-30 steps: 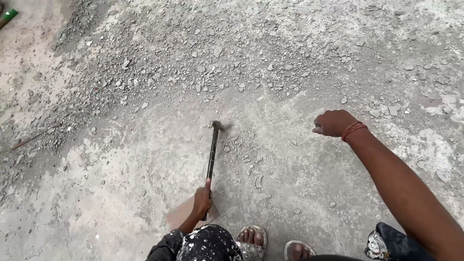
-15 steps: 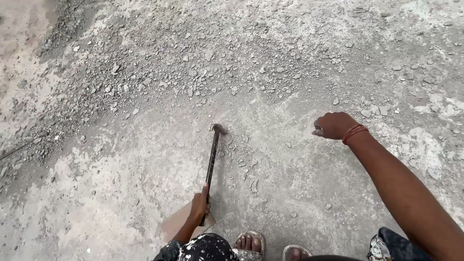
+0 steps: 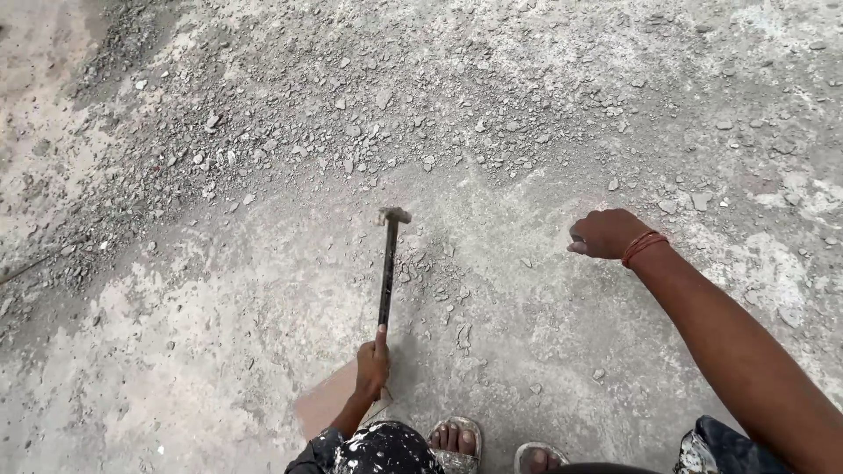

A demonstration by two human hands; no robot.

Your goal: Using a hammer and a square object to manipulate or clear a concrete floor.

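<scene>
The left hand [image 3: 372, 364] grips a hammer [image 3: 387, 268] whose head rests on the floor [image 3: 219, 351], the right hand [image 3: 606, 233] closed in a fist just above it; chips [image 3: 351, 132] lie heaped beyond, with loose bits around the hammer head.

Right hand [image 3: 608, 233]: bare, red thread band [image 3: 644, 247] of several strands round the wrist; forearm uncovered, no sleeve in view. Left hand [image 3: 371, 367]: bare, forearm uncovered. Dark trousers [image 3: 379, 449] spattered with white flecks over the knee; same cloth at lower right. Feet in open grey sandals [image 3: 458, 443], toes showing, straps dusty.
</scene>
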